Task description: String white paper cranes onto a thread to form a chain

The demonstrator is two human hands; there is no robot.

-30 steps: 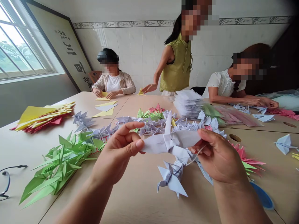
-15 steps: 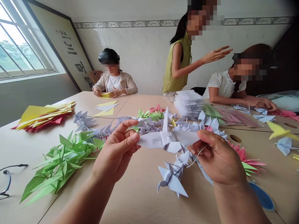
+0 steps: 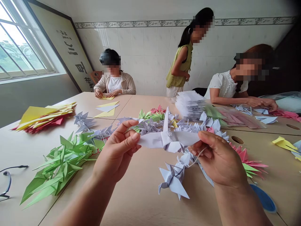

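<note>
A pale lavender paper crane (image 3: 172,142) is stretched between my two hands, above the table. My left hand (image 3: 119,150) pinches the tip of its left wing between thumb and fingers. The other wing tip is pinched by my right hand (image 3: 217,157), where a thin white string (image 3: 197,159) also runs from the fingers. Below the held crane, several lavender cranes (image 3: 175,179) lie bunched on the table. To the left of my left hand rests a heap of green paper cranes (image 3: 63,166). Pink folded cranes (image 3: 244,157) lie beyond my right hand.
Yellow and red paper sheets (image 3: 44,116) are piled at the left, near eyeglasses (image 3: 7,182). A stack of clear plastic bags (image 3: 189,105) stands farther back. A blue disc (image 3: 263,197) lies at the right. Two people sit across the table (image 3: 136,201); another stands behind it.
The crane stays stretched between my hands, nearly still. The standing person has drawn back an outstretched arm. At the far right, a yellow paper piece has come down onto the table.
</note>
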